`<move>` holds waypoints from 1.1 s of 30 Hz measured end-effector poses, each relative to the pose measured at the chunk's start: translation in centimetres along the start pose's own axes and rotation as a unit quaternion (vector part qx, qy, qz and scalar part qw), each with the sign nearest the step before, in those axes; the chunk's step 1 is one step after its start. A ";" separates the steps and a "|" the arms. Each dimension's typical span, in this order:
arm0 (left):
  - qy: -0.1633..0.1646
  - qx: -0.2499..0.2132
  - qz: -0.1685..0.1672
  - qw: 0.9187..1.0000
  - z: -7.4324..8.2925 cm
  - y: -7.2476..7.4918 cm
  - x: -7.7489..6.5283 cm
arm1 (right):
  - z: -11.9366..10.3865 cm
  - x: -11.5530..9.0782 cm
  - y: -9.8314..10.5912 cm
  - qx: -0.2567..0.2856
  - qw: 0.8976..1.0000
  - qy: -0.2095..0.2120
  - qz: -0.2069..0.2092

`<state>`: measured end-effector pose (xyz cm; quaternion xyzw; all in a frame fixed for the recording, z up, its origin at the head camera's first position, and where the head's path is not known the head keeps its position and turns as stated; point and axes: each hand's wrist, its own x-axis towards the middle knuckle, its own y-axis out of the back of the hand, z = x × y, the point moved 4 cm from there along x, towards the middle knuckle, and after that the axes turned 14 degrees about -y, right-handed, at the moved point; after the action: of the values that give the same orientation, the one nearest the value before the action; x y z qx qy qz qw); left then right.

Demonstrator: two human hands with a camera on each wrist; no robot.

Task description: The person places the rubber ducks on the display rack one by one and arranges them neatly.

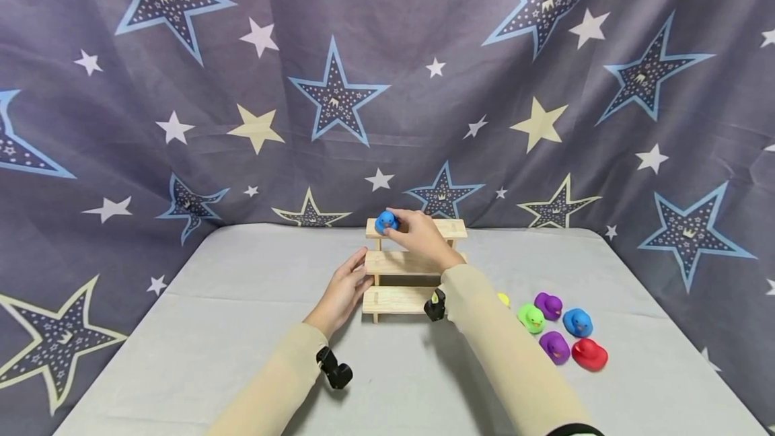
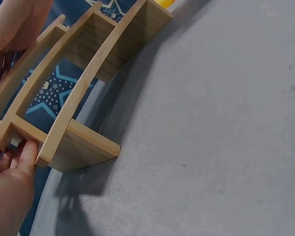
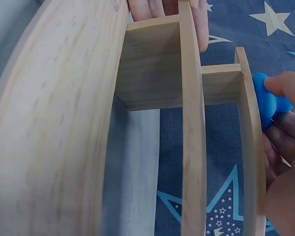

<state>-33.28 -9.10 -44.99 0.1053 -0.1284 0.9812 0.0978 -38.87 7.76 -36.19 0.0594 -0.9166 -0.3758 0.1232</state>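
Observation:
A three-step wooden stand [image 1: 393, 262] stands on the grey cloth before the curtain. My right hand [image 1: 419, 237] pinches a blue rubber duck [image 1: 385, 222] at the left end of the top step. In the right wrist view, the blue duck [image 3: 265, 101] lies against the top board, with thumb and fingers on it. My left hand [image 1: 344, 291] grips the stand's left side by the middle step. The left wrist view has the left hand's fingers [image 2: 25, 158] at that board's end, some on each side of it.
Right of the stand sit several loose ducks: a green duck [image 1: 531, 318], a purple duck [image 1: 548, 305], another purple duck [image 1: 554, 347], a blue duck [image 1: 578, 322] and a red duck [image 1: 590, 354]. A yellow thing [image 1: 504, 299] shows partly behind the right sleeve. A star-patterned curtain [image 1: 339, 173] hangs behind.

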 end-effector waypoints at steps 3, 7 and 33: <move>-0.004 -0.002 -0.001 1.000 0.0 0.1 0.0 | 0.0 0.1 -0.1 -0.003 1.000 -0.006 0.000; -0.005 -0.002 -0.002 1.000 -0.1 0.2 0.0 | 0.1 0.2 -0.2 0.002 1.000 -0.012 -0.006; 0.000 0.010 0.002 1.000 0.0 0.0 0.0 | 1.0 -2.0 2.1 0.042 0.997 -0.027 -0.063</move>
<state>-33.26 -9.10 -44.99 0.1063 -0.1193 0.9826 0.0950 -37.23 10.33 -35.76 0.1117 -0.9292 -0.3450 0.0719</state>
